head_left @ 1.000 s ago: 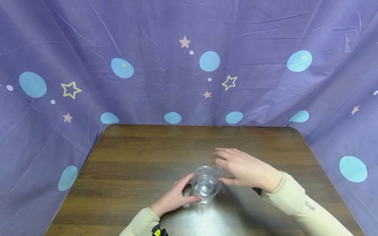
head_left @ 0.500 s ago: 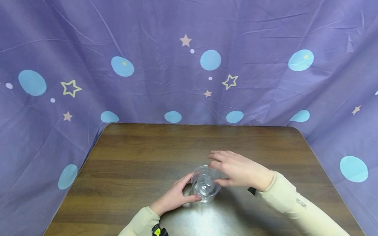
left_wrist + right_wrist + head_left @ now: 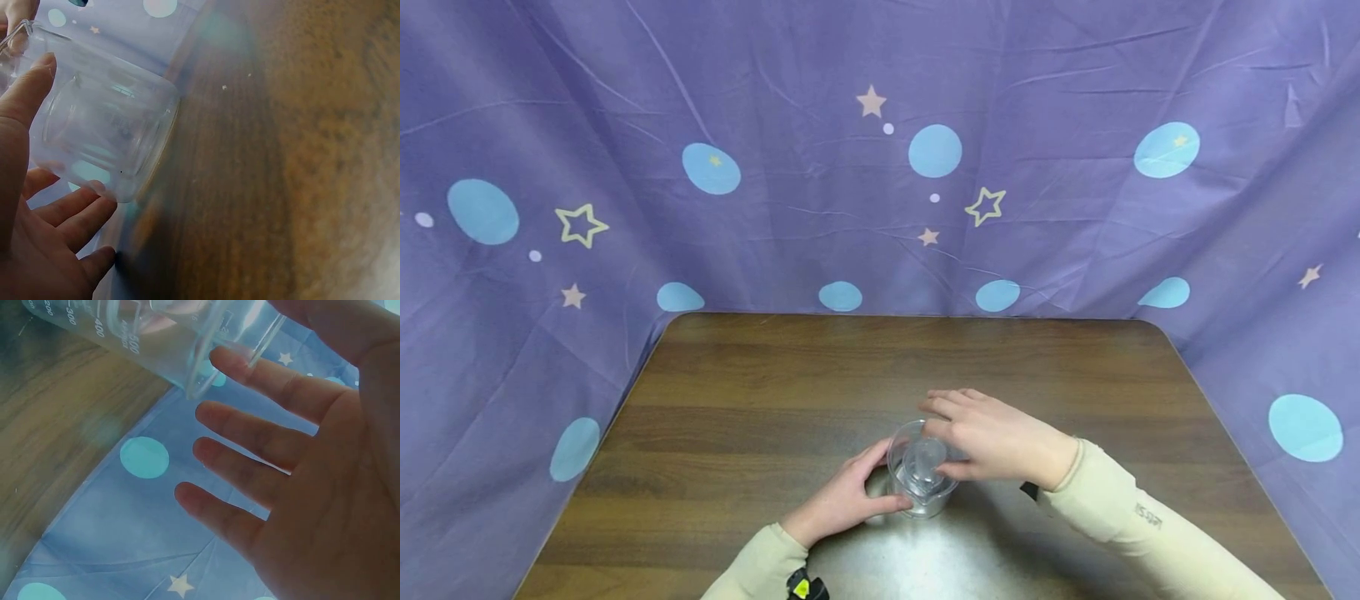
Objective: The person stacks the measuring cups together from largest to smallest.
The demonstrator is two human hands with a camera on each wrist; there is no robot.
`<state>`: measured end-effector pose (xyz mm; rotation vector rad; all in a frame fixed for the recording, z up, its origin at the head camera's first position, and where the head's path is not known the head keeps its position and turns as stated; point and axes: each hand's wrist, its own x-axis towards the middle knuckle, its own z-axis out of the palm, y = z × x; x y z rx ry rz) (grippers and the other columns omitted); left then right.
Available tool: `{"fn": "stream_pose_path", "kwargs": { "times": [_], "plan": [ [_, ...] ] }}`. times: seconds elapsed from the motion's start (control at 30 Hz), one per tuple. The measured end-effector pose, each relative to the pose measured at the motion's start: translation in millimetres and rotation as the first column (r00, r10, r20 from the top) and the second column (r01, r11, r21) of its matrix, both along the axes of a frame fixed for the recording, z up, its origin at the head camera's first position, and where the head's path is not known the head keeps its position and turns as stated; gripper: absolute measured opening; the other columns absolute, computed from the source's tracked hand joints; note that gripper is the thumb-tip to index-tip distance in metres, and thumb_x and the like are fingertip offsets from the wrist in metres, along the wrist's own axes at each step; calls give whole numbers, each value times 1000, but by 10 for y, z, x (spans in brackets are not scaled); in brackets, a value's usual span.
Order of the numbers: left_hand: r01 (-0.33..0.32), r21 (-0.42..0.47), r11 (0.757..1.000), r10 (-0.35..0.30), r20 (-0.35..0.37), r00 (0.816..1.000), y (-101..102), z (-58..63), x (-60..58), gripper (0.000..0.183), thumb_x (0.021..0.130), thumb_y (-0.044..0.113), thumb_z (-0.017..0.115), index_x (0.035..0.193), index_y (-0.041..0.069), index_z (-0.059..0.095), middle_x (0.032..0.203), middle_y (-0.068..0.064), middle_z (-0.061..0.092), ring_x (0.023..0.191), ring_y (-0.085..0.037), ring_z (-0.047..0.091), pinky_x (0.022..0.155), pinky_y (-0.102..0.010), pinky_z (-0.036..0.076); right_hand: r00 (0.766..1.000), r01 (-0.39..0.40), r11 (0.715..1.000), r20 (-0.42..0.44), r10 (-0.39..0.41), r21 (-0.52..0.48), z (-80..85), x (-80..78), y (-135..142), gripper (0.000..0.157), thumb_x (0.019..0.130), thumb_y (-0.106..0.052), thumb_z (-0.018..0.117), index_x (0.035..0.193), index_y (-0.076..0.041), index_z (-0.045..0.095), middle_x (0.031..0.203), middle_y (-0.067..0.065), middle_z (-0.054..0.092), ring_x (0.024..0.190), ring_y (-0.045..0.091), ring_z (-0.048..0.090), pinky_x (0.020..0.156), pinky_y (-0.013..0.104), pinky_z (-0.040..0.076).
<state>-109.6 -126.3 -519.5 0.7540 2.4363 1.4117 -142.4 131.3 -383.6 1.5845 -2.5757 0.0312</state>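
Note:
A large clear beaker [image 3: 927,507] with white graduation marks stands upright on the table; at least one smaller clear vessel is nested inside. My left hand [image 3: 847,502] holds it from the left, thumb on the near side and fingers on the far side. Over its mouth, my right hand [image 3: 996,437] pinches a small clear beaker [image 3: 929,454] between thumb and index finger. The other right fingers stretch out loosely in the right wrist view. Glass overlaps glass, so how deep the small beaker sits is hard to tell.
The wooden table [image 3: 760,375] has rounded far corners. A purple curtain [image 3: 790,183] with blue dots and stars hangs behind it and on both sides. A strong light reflection lies on the table's near part.
My right hand has moved left and slightly towards me, bringing the small beaker from the large beaker's right rim to over its middle. My left hand keeps its hold.

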Motion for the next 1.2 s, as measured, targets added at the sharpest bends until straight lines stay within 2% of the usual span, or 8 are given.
{"fn": "stream_pose_path", "kwargs": {
  "times": [0.17, 0.6, 1.2],
  "plan": [
    [-9, -7, 1000, 10, 15, 1000, -6, 5, 12, 83, 87, 43, 84, 157, 24, 44, 152, 4, 56, 139, -21, 53, 118, -53, 39, 1000, 3, 1000, -11, -3, 23, -54, 0, -25, 43, 86, -45, 82, 112, -14, 69, 137, 13, 65, 130, 32, 59, 106, 48, 52],
    [-13, -10, 1000, 13, 10, 1000, -7, -5, 11, 84, 87, 43, 84, 158, 24, 43, 152, 3, 57, 139, -21, 53, 118, -52, 40, 998, 23, 998, -57, -19, 67, -100, -1, -95, 44, 83, -46, 85, 109, -14, 71, 136, 12, 65, 129, 30, 60, 104, 45, 53],
    [-12, 0, 1000, 12, 4, 1000, -7, -25, 0, 83, 88, 43, 83, 158, 23, 43, 153, 0, 56, 140, -26, 52, 117, -55, 40, 995, 83, 991, -60, -77, 108, -148, 5, -149, 48, 78, -48, 89, 112, -17, 75, 136, 12, 66, 131, 32, 59, 105, 46, 52]
  ]
}}
